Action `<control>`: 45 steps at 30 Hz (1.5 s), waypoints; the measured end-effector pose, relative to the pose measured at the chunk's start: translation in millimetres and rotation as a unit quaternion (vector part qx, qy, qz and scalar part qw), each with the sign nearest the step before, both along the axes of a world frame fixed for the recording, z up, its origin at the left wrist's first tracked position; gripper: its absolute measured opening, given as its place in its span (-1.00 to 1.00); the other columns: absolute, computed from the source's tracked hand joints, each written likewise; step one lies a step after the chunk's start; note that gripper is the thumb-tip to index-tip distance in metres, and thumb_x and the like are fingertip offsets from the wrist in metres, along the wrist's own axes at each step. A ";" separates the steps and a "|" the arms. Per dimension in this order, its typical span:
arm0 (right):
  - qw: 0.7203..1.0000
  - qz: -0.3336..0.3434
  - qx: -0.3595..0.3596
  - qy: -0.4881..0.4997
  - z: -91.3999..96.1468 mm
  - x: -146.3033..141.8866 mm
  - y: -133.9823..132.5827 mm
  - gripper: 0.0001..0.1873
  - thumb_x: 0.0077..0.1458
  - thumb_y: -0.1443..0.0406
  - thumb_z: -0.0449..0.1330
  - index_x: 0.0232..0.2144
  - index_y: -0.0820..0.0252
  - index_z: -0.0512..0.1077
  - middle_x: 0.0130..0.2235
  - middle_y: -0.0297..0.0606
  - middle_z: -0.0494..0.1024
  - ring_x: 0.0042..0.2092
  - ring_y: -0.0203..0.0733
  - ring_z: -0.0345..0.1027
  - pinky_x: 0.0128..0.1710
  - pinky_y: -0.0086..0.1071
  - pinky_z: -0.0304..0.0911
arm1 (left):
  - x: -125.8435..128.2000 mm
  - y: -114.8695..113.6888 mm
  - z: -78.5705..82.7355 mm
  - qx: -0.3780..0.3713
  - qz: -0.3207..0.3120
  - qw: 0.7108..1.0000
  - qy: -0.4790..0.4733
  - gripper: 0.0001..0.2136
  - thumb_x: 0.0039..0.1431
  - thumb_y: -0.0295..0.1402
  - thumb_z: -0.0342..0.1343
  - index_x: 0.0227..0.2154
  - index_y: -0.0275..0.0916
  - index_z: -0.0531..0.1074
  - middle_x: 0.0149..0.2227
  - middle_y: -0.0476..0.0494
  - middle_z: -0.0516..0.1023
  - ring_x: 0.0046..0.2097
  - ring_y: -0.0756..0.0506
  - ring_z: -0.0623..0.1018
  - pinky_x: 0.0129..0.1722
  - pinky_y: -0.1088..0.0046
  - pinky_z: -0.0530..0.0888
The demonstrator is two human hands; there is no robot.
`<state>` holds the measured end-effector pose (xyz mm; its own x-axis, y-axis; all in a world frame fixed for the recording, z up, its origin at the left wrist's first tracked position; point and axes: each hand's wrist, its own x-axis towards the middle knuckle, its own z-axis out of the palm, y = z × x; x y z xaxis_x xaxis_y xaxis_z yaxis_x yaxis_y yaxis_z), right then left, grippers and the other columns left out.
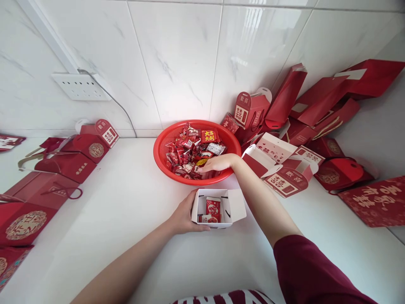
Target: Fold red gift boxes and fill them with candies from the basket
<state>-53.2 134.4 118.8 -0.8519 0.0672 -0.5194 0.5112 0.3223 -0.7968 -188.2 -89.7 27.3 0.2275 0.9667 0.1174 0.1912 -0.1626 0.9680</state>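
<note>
Well to the left of the left hand, closed red gift boxes [68,162] with cord handles lie in a loose row on the white counter [126,198]. They are apart from the work and pose no hazard. The left hand [183,216] clasps the left wall of a small white open box [236,205], thumb along the front and fingers wrapped behind. The box sits on the counter just below the red basket [161,145], its lid flaps splayed and a few wrapped sweets [213,207] in its bottom. The grip is one-sided. In my judgement a nudge from the right forearm, which passes just beside the right flap, could swing or tip the light box and spill its contents. The right hand [218,162] lies palm down over the basket's near rim, fingertips sunk among the heaped candies [190,150]; whether it pinches one cannot be told. Weight on that rim could tilt the basket and scatter candies. Right of the right forearm, half-folded boxes [284,179] crowd close, and an elbow swing could knock them.
</note>
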 end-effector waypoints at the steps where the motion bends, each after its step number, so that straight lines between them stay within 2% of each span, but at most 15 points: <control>1: 1.000 -0.012 -0.020 0.008 -0.9 0.8 0.4 -0.29 0.10 -0.24 0.09 -0.26 0.29 0.63 -0.22 -0.08 0.64 -0.26 -0.13 0.51 -0.22 -0.35 0.40 | 0.0 0.0 0.0 -0.001 0.000 1.000 0.000 -0.01 -0.23 -0.18 0.46 0.26 -0.14 0.05 0.22 -0.30 0.30 0.19 -0.36 0.37 0.19 0.03 0.32; 4: 0.996 -0.052 -0.047 0.047 -7.8 1.8 3.5 -0.34 0.22 -0.16 0.03 -0.18 0.29 0.60 -0.18 -0.07 0.64 -0.23 -0.15 0.53 -0.22 -0.37 0.41 | -0.2 -0.2 0.2 -0.005 0.000 1.000 0.001 -0.01 -0.23 -0.19 0.46 0.26 -0.15 0.05 0.22 -0.31 0.31 0.20 -0.37 0.37 0.20 0.02 0.30; 7: 0.989 -0.102 0.078 0.072 -16.4 -0.9 8.6 -0.50 0.36 0.06 -0.05 -0.15 0.26 0.57 -0.12 -0.13 0.62 -0.16 -0.18 0.52 -0.15 -0.40 0.39 | -0.2 -0.3 0.4 -0.008 -0.001 1.000 -0.004 -0.02 -0.23 -0.20 0.46 0.26 -0.14 0.05 0.23 -0.30 0.29 0.20 -0.36 0.36 0.20 0.03 0.31; 11: 0.972 -0.121 0.196 0.054 -21.3 -5.7 13.3 -0.70 0.31 0.25 0.05 -0.19 0.22 0.57 -0.07 -0.17 0.60 -0.09 -0.11 0.47 -0.08 -0.37 0.32 | 0.2 0.1 0.8 -0.010 -0.003 1.000 -0.011 -0.03 -0.22 -0.20 0.46 0.25 -0.13 0.06 0.22 -0.29 0.30 0.19 -0.35 0.38 0.19 0.04 0.32; 14: 0.966 -0.110 0.229 0.042 -19.4 -5.6 11.2 -0.73 0.28 0.23 0.09 -0.20 0.22 0.56 -0.05 -0.17 0.58 -0.11 -0.09 0.46 -0.13 -0.37 0.29 | 0.3 0.0 1.4 -0.008 -0.002 1.000 -0.007 -0.03 -0.22 -0.19 0.46 0.26 -0.13 0.06 0.22 -0.28 0.31 0.20 -0.35 0.37 0.20 0.04 0.31; 17: 0.967 -0.096 0.234 0.026 -17.1 -3.4 8.2 -0.68 0.27 0.14 0.08 -0.23 0.24 0.53 -0.21 -0.18 0.62 -0.28 -0.15 0.48 -0.32 -0.40 0.28 | 0.2 -0.3 2.3 -0.009 -0.004 1.000 0.000 -0.02 -0.22 -0.19 0.45 0.26 -0.14 0.05 0.22 -0.30 0.30 0.20 -0.35 0.37 0.21 0.04 0.30; 20: 0.969 -0.073 0.237 0.020 -17.7 -1.6 8.5 -0.66 0.13 0.04 0.22 -0.36 0.22 0.53 -0.38 -0.25 0.60 -0.37 -0.17 0.45 -0.41 -0.42 0.23 | 0.2 -0.2 3.0 -0.008 -0.002 1.000 0.007 -0.02 -0.22 -0.16 0.45 0.26 -0.16 0.05 0.23 -0.32 0.29 0.20 -0.36 0.37 0.21 0.01 0.29; 23: 0.968 -0.051 0.245 0.033 -19.1 -0.8 10.0 -0.75 -0.03 0.13 0.36 -0.50 0.20 0.53 -0.45 -0.29 0.57 -0.38 -0.17 0.43 -0.39 -0.42 0.21 | 0.4 0.3 3.2 -0.010 -0.001 1.000 0.011 -0.01 -0.23 -0.13 0.45 0.26 -0.16 0.06 0.22 -0.33 0.31 0.20 -0.37 0.37 0.20 -0.01 0.30; 27: 0.944 -0.105 0.290 0.119 -13.5 -0.3 5.7 -0.91 0.08 0.30 0.23 -0.42 0.23 0.49 -0.32 -0.24 0.58 -0.26 -0.17 0.42 -0.21 -0.40 0.23 | 1.0 0.6 3.1 -0.013 0.001 1.000 0.007 -0.02 -0.24 -0.16 0.46 0.25 -0.16 0.06 0.21 -0.33 0.31 0.18 -0.37 0.38 0.17 0.01 0.33; 29: 0.917 -0.161 0.321 0.172 -7.7 1.4 -1.0 -0.86 0.19 0.29 0.12 -0.29 0.23 0.44 -0.22 -0.20 0.55 -0.17 -0.16 0.40 -0.11 -0.36 0.21 | 1.5 0.3 3.2 -0.018 0.005 1.000 0.007 -0.02 -0.24 -0.17 0.46 0.25 -0.16 0.06 0.21 -0.34 0.31 0.18 -0.37 0.39 0.15 0.01 0.35; 31: 0.892 -0.222 0.301 0.253 -2.1 6.1 -11.5 -0.81 0.26 0.22 0.06 -0.23 0.22 0.37 -0.20 -0.20 0.53 -0.17 -0.17 0.40 -0.09 -0.33 0.24 | 2.0 -0.3 3.5 -0.020 0.008 1.000 0.008 -0.02 -0.24 -0.16 0.46 0.25 -0.17 0.06 0.21 -0.35 0.31 0.18 -0.38 0.39 0.14 0.02 0.36; 35: 0.860 -0.262 0.118 0.421 5.2 28.0 -42.7 -0.71 0.24 0.07 0.13 -0.24 0.19 0.33 -0.32 -0.27 0.50 -0.29 -0.21 0.43 -0.19 -0.32 0.34 | 2.3 -0.8 4.3 -0.019 0.006 1.000 0.001 -0.04 -0.20 -0.16 0.45 0.25 -0.18 0.06 0.21 -0.37 0.31 0.19 -0.38 0.38 0.14 0.03 0.36; 37: 0.867 -0.244 0.092 0.425 8.8 44.2 -60.2 -0.69 0.23 0.06 0.16 -0.24 0.20 0.36 -0.36 -0.29 0.48 -0.31 -0.23 0.41 -0.23 -0.33 0.34 | 2.6 0.2 4.4 -0.015 0.002 1.000 -0.004 -0.05 -0.18 -0.17 0.44 0.25 -0.19 0.06 0.21 -0.38 0.31 0.19 -0.39 0.38 0.13 0.02 0.36; 41: 0.888 -0.223 0.171 0.363 18.2 80.0 -89.3 -0.69 0.27 0.08 0.14 -0.11 0.19 0.39 -0.21 -0.22 0.54 -0.20 -0.18 0.43 -0.16 -0.31 0.34 | 6.2 2.8 4.7 0.002 -0.013 1.000 -0.024 -0.05 -0.15 -0.20 0.44 0.27 -0.18 0.03 0.22 -0.37 0.30 0.19 -0.38 0.38 0.13 0.02 0.37; 45: 0.855 -0.286 0.266 0.341 16.2 116.4 -109.1 -0.68 0.34 0.07 0.02 -0.03 0.11 0.38 -0.03 -0.16 0.51 -0.05 -0.09 0.41 -0.04 -0.23 0.31 | 8.3 -3.5 8.7 0.019 -0.016 0.998 -0.058 -0.05 -0.09 -0.19 0.42 0.30 -0.17 -0.01 0.29 -0.38 0.19 0.28 -0.39 0.27 0.21 -0.04 0.28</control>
<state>63.2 25.2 135.1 -0.6929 0.6464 0.3194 0.1812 0.5850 -0.7905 -179.8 -93.2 36.1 0.2409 0.9536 0.1807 0.0724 -0.2034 0.9764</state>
